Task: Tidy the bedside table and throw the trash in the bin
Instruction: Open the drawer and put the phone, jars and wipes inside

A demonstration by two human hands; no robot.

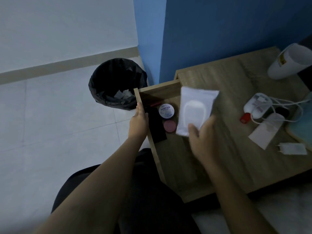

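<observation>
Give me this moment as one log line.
left hand: rests on drawer front | right hand: holds wipes pack at table edge beside open drawer | drawer: two jars inside | bin: on floor near table

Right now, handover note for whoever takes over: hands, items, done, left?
Left hand: open, rests on the rim of the open wooden drawer.
Right hand: grips the white soft wipes pack over where the drawer meets the wooden bedside table.
In drawer: round white-and-blue jar, round pink tin, flat black item.
Tabletop: white bottle with red cap, white plug adapter, white card, white cup.
Done: scraps lie in the black-lined round bin.
Left: place the pack, sort the tabletop, probably close the drawer.
</observation>
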